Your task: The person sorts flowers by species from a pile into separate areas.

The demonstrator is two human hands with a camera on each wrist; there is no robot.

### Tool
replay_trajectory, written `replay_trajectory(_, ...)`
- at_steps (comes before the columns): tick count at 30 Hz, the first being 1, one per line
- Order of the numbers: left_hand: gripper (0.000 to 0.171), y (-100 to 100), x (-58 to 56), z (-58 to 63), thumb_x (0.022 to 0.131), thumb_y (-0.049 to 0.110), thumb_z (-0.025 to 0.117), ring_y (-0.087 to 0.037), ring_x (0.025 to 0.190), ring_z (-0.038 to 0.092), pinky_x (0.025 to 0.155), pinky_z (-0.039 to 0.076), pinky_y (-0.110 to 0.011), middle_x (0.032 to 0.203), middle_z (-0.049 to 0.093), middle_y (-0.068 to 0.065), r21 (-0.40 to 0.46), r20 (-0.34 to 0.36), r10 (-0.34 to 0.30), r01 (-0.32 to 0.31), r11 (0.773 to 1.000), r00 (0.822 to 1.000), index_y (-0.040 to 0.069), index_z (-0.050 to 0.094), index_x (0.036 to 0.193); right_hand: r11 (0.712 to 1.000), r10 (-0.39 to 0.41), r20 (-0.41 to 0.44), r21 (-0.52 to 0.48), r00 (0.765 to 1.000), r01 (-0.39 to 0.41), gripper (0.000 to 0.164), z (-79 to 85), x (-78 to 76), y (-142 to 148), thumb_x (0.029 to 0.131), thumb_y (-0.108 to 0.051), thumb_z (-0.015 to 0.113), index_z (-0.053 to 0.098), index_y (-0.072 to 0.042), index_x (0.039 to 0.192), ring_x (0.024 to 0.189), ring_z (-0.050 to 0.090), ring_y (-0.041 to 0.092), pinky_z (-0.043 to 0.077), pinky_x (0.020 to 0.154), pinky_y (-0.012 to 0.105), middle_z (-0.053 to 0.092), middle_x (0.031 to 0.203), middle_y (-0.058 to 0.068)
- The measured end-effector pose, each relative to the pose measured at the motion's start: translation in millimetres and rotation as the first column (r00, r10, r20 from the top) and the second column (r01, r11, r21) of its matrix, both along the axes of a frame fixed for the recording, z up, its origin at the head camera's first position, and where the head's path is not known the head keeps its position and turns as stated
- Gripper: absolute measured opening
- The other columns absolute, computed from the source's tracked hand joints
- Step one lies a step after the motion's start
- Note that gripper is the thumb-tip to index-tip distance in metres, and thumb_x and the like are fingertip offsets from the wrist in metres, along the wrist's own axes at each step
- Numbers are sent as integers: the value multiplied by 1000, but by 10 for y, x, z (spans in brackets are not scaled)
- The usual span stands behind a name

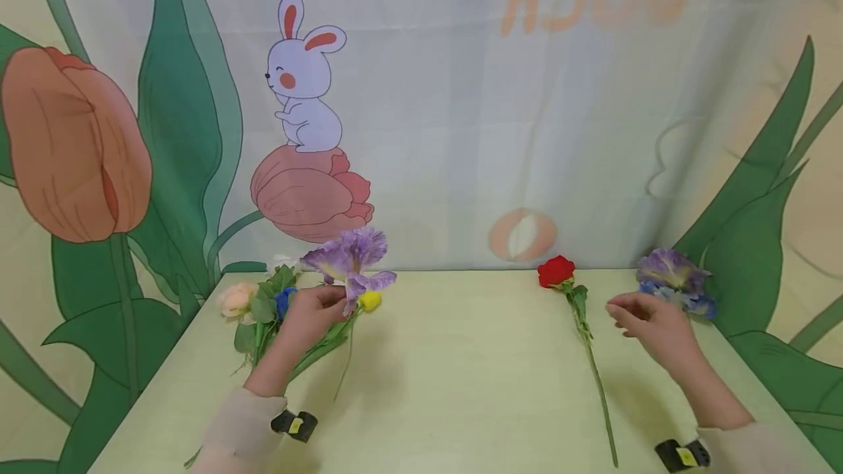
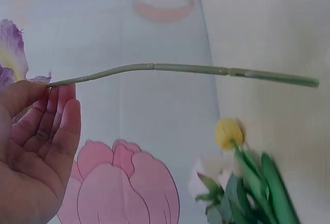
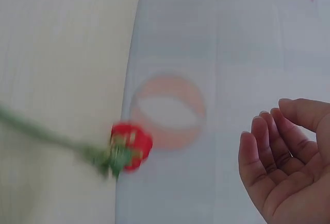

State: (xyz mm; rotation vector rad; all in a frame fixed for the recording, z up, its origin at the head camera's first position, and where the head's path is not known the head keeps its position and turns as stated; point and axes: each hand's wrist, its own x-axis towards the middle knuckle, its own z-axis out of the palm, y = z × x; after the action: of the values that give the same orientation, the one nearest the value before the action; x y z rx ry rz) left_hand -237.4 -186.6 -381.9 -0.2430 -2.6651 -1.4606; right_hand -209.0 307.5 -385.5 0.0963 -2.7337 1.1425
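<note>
My left hand (image 1: pixel 316 313) pinches a purple iris (image 1: pixel 352 262) by its stem, just below the bloom, above the left side of the table. In the left wrist view the green stem (image 2: pixel 191 68) sticks out past the thumb and fingertips, its far end free. Raised over the right side, my right hand (image 1: pixel 652 324) holds nothing; its fingers (image 3: pixel 260 144) are loosely bent with the palm showing. A red rose (image 1: pixel 556 271) with a long stem lies to the left of that hand. Behind it are a second purple flower (image 1: pixel 672 271) and a blue flower (image 1: pixel 699 305), partly hidden by the hand.
Under and beside my left arm lies a group of flowers: a pale peach rose (image 1: pixel 237 299), a blue flower (image 1: pixel 284 303) and a yellow tulip (image 1: pixel 370 301) with green leaves. The pale table (image 1: pixel 461 371) ends at a printed curtain (image 1: pixel 435 115) behind.
</note>
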Motion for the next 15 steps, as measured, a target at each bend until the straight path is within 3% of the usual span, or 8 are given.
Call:
replay_trajectory(8,25,371,5,-13,99,3,59,-28,83,77,75,64,-30,100,75,-30,142,-39,-40,45,989,998,-15,71,112,984,72,41,-163,997,-65,28,-13,53,-873,100,-20,67,69,2,117,77,62,2,58,72,17,73,99,12)
replay_trajectory(11,24,494,28,-6,99,3,59,-25,82,77,75,64,-30,99,75,-29,198,-35,-42,48,979,999,-14,72,110,964,133,50,-238,990,-117,25,-54,75,-1150,99,-16,68,70,2,115,78,64,4,59,73,18,73,99,13)
replay_trajectory(15,24,615,45,-25,98,3,60,-19,81,76,77,64,-30,100,75,-31,278,-20,-60,63,959,998,-15,71,111,916,241,38,-339,970,-214,23,-164,106,-1463,98,-14,68,70,4,112,80,66,6,60,73,20,74,99,16)
